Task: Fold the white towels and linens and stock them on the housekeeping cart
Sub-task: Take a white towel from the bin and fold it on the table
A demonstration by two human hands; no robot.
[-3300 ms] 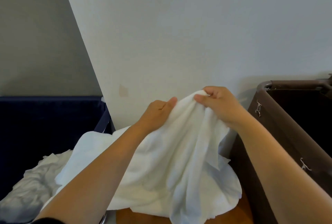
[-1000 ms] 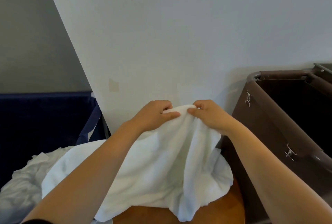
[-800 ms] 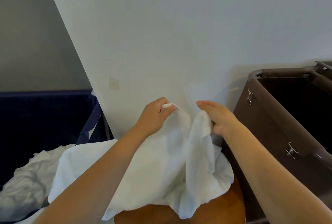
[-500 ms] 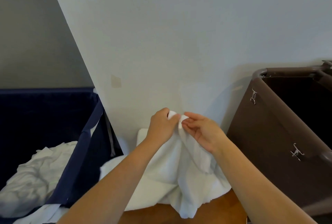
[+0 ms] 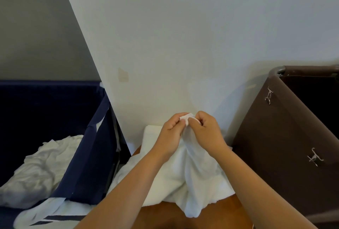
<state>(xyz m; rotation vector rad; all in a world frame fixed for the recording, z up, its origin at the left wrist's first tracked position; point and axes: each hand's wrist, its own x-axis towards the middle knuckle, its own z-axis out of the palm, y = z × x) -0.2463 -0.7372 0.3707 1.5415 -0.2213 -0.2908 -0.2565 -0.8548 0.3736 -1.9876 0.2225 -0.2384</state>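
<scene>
Held close together, the left hand [image 5: 171,133] and right hand [image 5: 208,131] each pinch the bunched top edge of a white towel [image 5: 194,177] with curled fingers. The towel hangs down and pools on an orange-brown wooden surface [image 5: 165,216]. Behind it a folded white piece [image 5: 151,135], half hidden by the left hand, sits against the white wall [image 5: 183,36], which carries a small tan patch [image 5: 123,75]. A navy bin [image 5: 88,155] of crumpled linens [image 5: 36,170] stands to the left, and a brown hamper [image 5: 275,155] with metal clips [image 5: 268,96] is cut off at the right.

Hamper [image 5: 88,157] left, bin [image 5: 275,146] right — wall [image 5: 183,45] ahead.
</scene>
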